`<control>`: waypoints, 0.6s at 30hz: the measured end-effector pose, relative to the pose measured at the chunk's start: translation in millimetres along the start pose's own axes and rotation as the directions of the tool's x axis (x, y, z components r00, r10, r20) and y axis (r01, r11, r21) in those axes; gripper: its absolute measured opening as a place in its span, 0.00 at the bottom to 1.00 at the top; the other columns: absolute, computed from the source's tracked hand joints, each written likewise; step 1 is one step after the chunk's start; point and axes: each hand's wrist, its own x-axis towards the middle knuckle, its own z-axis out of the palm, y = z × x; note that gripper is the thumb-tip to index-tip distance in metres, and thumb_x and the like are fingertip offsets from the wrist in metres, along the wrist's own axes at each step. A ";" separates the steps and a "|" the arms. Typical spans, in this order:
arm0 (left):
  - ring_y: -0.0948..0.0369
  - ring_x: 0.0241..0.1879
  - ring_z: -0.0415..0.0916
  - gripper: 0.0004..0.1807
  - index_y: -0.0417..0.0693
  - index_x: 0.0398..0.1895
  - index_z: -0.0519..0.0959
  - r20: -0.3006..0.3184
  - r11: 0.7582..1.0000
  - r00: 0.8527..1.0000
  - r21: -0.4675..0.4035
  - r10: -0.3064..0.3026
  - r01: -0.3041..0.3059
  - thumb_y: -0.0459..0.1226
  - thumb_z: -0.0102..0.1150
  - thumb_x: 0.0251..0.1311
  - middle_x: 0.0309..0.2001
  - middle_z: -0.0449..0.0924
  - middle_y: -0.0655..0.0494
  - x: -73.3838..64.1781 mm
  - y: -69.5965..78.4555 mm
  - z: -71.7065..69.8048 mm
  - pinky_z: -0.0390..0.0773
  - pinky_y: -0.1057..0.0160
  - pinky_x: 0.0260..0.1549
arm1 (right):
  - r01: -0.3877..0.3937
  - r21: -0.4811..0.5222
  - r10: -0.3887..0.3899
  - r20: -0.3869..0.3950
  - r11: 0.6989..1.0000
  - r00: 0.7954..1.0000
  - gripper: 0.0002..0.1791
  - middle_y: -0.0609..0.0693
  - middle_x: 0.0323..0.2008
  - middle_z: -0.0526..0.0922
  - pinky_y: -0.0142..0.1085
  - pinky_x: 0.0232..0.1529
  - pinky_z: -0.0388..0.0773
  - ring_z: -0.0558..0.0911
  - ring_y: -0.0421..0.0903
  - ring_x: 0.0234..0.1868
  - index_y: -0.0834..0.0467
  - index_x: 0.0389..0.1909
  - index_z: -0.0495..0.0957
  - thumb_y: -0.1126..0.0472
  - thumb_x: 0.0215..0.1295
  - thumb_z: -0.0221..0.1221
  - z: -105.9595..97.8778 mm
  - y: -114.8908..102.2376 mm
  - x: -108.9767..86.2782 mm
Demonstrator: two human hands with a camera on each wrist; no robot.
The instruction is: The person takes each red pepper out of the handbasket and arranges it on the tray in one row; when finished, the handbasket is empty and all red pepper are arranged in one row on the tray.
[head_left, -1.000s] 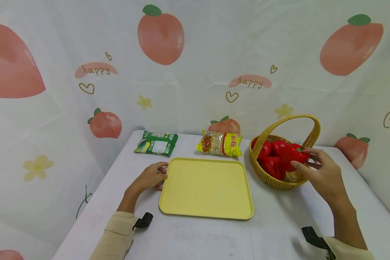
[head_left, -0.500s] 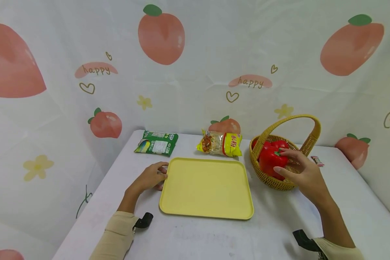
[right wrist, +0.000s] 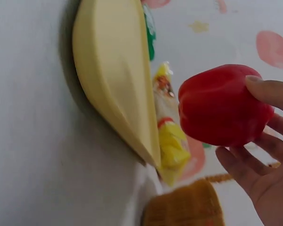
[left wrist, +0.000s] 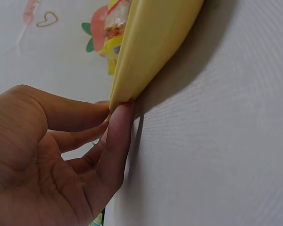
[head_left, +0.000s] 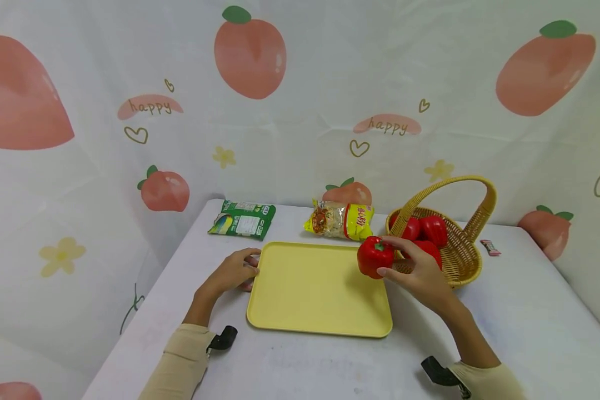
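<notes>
A red bell pepper (head_left: 374, 258) with a green stem is gripped between the thumb and fingers of my right hand (head_left: 420, 276). It is held up over the right side of a yellow tray (head_left: 315, 289), and the right wrist view shows the pepper (right wrist: 221, 106) raised above the tray's level. My left hand (head_left: 231, 271) pinches the tray's left edge. In the left wrist view the thumb and fingers lie on both sides of the tray's rim (left wrist: 125, 89). Several more red bell peppers (head_left: 433, 230) lie in a wicker basket (head_left: 467, 261) with a tall handle, behind my right hand.
Behind the tray lie a green packet (head_left: 242, 219) and a yellow and clear noodle packet (head_left: 340, 220). A small pink wrapped sweet (head_left: 490, 248) lies right of the basket. A curtain printed with peaches (head_left: 250, 139) hangs along the table's back edge.
My right hand has lifted a red pepper out of the basket and carried it left, over the tray. The small sweet behind it has come into view. My left hand stays at the tray.
</notes>
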 end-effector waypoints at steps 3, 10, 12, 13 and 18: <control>0.54 0.43 0.80 0.31 0.40 0.74 0.72 0.004 1.000 1.000 0.005 -0.001 0.001 0.32 0.59 0.67 0.55 0.80 0.42 -0.4 1.3 0.0 0.87 0.62 0.34 | 0.022 0.041 -0.023 0.020 0.999 1.000 0.36 0.55 0.65 0.81 0.47 0.49 0.90 0.85 0.56 0.56 0.52 0.71 0.75 0.60 0.63 0.75 12.4 -1.1 5.0; 0.54 0.46 0.80 0.30 0.40 0.74 0.72 0.003 1.000 1.000 0.018 -0.014 0.014 0.32 0.59 0.67 0.56 0.79 0.43 -2.6 4.0 -0.9 0.86 0.63 0.35 | 0.042 0.130 -0.051 0.069 0.991 0.996 0.37 0.55 0.65 0.82 0.57 0.53 0.87 0.80 0.57 0.64 0.53 0.72 0.75 0.61 0.62 0.75 39.4 -9.0 15.9; 0.54 0.46 0.80 0.30 0.40 0.74 0.72 0.000 1.000 1.000 0.021 -0.018 0.018 0.32 0.59 0.67 0.56 0.80 0.43 -3.5 4.6 -0.9 0.86 0.63 0.36 | 0.049 0.138 -0.061 0.084 0.989 0.995 0.37 0.55 0.65 0.81 0.58 0.52 0.87 0.79 0.57 0.65 0.54 0.72 0.74 0.61 0.62 0.75 46.2 -12.7 19.2; 0.54 0.46 0.80 0.30 0.40 0.74 0.72 0.000 1.000 1.000 0.023 -0.017 0.017 0.32 0.59 0.67 0.55 0.80 0.43 -4.1 5.0 -1.0 0.86 0.62 0.36 | 0.054 0.144 -0.067 0.089 0.988 0.994 0.37 0.55 0.65 0.81 0.58 0.52 0.87 0.79 0.57 0.65 0.54 0.73 0.74 0.61 0.62 0.75 49.9 -13.9 21.1; 0.54 0.46 0.79 0.30 0.39 0.73 0.73 -0.004 1.000 1.000 0.025 -0.014 0.014 0.32 0.59 0.66 0.55 0.80 0.43 -5.1 5.3 -0.7 0.86 0.62 0.35 | 0.061 0.143 -0.080 0.129 0.988 0.988 0.37 0.53 0.68 0.79 0.50 0.53 0.89 0.79 0.56 0.66 0.52 0.73 0.74 0.61 0.62 0.75 67.3 -21.0 29.3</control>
